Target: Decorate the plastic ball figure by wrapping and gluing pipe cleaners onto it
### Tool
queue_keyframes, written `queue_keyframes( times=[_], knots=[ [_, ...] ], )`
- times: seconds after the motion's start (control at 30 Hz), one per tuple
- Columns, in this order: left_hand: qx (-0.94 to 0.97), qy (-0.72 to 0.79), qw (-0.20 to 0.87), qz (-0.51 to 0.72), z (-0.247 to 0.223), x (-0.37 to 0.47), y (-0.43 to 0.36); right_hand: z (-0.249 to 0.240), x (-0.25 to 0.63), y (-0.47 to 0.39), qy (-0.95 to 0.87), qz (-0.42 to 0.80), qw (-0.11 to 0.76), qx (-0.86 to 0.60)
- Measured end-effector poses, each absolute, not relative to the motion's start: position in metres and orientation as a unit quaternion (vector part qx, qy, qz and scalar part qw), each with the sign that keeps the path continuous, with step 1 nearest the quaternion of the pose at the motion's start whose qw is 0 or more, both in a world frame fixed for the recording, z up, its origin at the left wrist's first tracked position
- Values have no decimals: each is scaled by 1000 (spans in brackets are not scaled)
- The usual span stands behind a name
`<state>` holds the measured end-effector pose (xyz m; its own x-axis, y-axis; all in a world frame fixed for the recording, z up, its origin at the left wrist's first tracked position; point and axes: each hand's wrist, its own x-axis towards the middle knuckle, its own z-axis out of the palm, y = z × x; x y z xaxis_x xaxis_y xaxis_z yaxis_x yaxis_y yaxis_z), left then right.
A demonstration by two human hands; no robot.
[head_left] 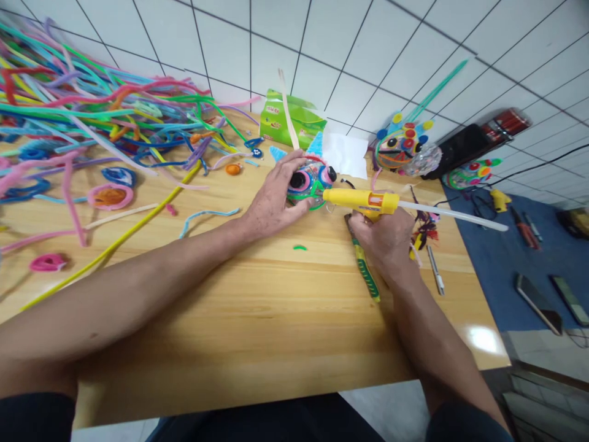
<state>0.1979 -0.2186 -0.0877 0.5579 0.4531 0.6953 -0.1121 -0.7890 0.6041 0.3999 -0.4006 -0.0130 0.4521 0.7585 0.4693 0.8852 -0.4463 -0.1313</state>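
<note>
My left hand is wrapped round the side of a small craft figure with pink-and-black eyes, blue ears and green pipe cleaner trim. In my right hand is a yellow hot glue gun, a long white glue stick jutting from its back. Its nozzle points left and meets the figure's front near the green trim; whether it touches I cannot tell. Under my right hand lies a green-and-yellow handled tool, its upper end partly hidden. A short green scrap rests on the wood in front of the figure.
A heap of pipe cleaners covers the table's left side. Behind the figure stand a green packet and white paper. Another decorated figure stands back right. A pen lies right of my hand; phones rest on a blue surface.
</note>
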Motion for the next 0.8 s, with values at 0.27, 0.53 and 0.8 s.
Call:
queue_keyframes(
  times=[0.27,0.53,0.8],
  knots=[
    [831,99,298,459,-88,197,-219,-17,400,-400,-492,-201,159,-832],
    [829,102,303,458,-87,197,-218,-17,399,-400,-493,-191,144,-836],
    [831,105,305,454,-87,197,-219,-23,403,-403,-502,-215,160,-822]
  ],
)
